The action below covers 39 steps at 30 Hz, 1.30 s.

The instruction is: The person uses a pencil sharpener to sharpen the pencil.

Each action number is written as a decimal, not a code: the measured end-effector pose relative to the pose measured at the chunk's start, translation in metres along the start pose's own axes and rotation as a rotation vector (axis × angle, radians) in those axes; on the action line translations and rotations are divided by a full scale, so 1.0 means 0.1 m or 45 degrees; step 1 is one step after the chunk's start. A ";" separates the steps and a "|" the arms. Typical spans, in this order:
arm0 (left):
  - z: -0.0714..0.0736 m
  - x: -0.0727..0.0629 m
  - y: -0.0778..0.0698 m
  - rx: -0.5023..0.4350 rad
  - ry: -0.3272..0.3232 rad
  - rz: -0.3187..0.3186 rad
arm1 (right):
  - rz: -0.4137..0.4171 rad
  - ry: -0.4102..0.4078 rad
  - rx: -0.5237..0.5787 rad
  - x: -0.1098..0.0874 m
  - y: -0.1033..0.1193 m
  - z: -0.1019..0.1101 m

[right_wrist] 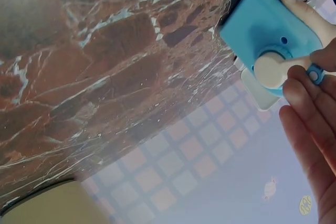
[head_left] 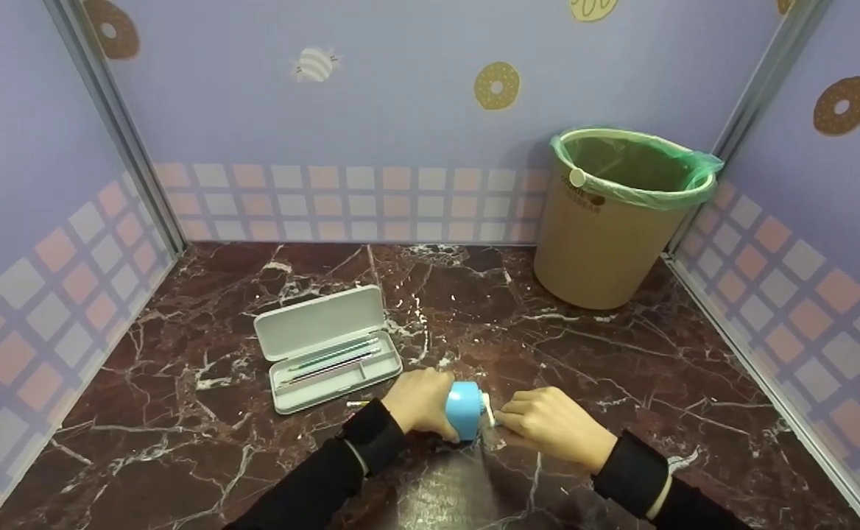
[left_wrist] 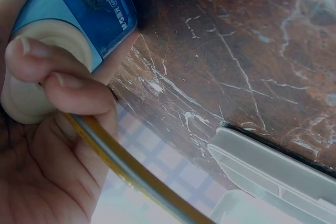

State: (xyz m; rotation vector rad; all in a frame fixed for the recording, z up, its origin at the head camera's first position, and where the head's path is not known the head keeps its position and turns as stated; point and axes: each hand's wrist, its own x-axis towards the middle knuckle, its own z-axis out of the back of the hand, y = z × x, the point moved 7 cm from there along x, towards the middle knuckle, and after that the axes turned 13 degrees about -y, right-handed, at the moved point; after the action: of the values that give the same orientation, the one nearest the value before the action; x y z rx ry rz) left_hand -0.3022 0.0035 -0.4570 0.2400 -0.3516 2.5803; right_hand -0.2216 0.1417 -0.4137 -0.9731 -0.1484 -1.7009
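Note:
A blue crank pencil sharpener (head_left: 464,412) lies on its side at the front middle of the dark marbled table, crank end to the right. My left hand (head_left: 419,403) grips its body from the left, with two fingers curled over the cream front in the left wrist view. A yellow pencil with a silver stripe (left_wrist: 137,167) runs from that front past the curled fingers; its far end (head_left: 356,403) shows beside the left cuff. On the other side, my right hand (head_left: 551,427) pinches the blue knob (right_wrist: 315,74) of the cream crank (right_wrist: 270,71).
An open white pencil case (head_left: 338,383) with several pencils in it sits just behind and left of the left hand. At the back right stands a tan bin (head_left: 596,250) with a green liner (head_left: 651,193). Patterned walls (head_left: 400,110) enclose the table on three sides.

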 end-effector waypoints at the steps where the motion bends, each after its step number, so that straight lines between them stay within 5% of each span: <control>1: 0.00 0.00 0.00 0.003 0.004 -0.005 | -0.006 -0.005 0.006 0.00 -0.01 0.00; 39: -0.02 0.01 -0.02 0.015 -0.014 -0.098 | -0.089 -0.008 -0.123 0.04 -0.26 -0.01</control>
State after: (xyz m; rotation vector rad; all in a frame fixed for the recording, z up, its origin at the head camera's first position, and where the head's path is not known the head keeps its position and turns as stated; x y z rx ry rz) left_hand -0.3020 0.0058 -0.4580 0.2672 -0.3251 2.5068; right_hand -0.2445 0.1476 -0.4025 -1.0557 -0.1065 -1.7830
